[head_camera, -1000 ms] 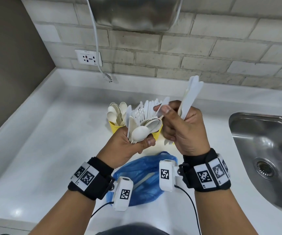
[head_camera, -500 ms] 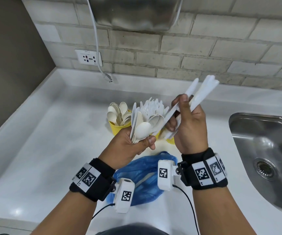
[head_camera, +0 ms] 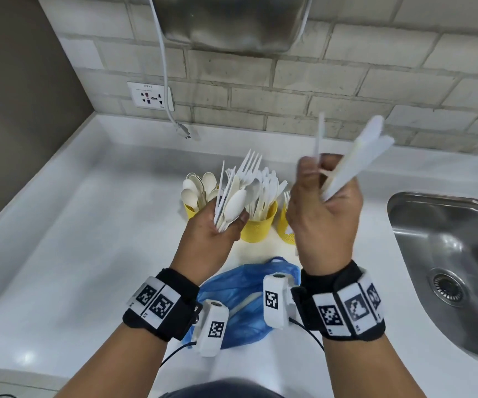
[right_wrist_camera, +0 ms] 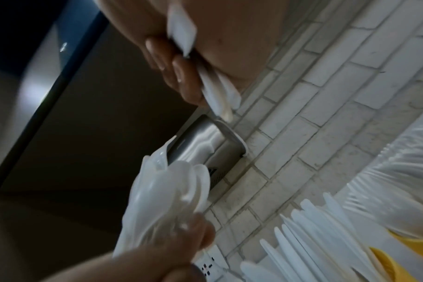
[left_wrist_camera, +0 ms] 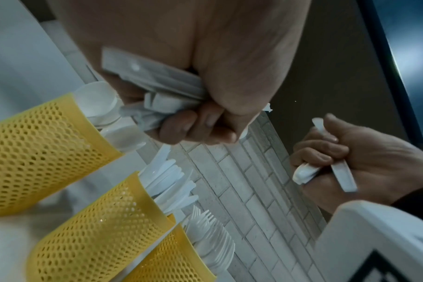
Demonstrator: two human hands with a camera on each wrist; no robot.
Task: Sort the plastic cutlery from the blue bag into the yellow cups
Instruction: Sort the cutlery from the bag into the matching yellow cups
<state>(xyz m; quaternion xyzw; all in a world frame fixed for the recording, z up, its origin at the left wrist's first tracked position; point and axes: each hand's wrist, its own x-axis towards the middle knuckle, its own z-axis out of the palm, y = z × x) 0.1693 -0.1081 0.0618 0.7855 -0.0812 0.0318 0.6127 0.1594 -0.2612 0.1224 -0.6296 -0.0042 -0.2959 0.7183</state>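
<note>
- White counter (head_camera: 74, 254) w/ grey brick wall behind; steel sink (head_camera: 447, 254) at right edge of head view, wall socket (head_camera: 150, 98) upper left.
- Three yellow cups (left_wrist_camera: 44, 145) in a row at centre, just behind the hands: one w/ spoons, one w/ knives, one w/ forks per left wrist view. Prob. one type per cup, so sorting looks well along.
- Blue bag (head_camera: 240, 300) lies crumpled on counter, lower centre, between the wrists; a pale piece seems to be inside it, can't tell what.
- Left hand (head_camera: 212, 234) held up in front of cups, fingers curled round a mixed bunch (head_camera: 232, 196) of spoons, forks & knives, heads up. Prob. serves as the stock to pick from.
- Right hand (head_camera: 324, 214) raised right of centre, fingers curled tight round several white handles (head_camera: 355, 165) fanning to upper right, one thin piece pinched upright. Likely same-type pcs gathered to drop in one go; blurred, type unclear.
</note>
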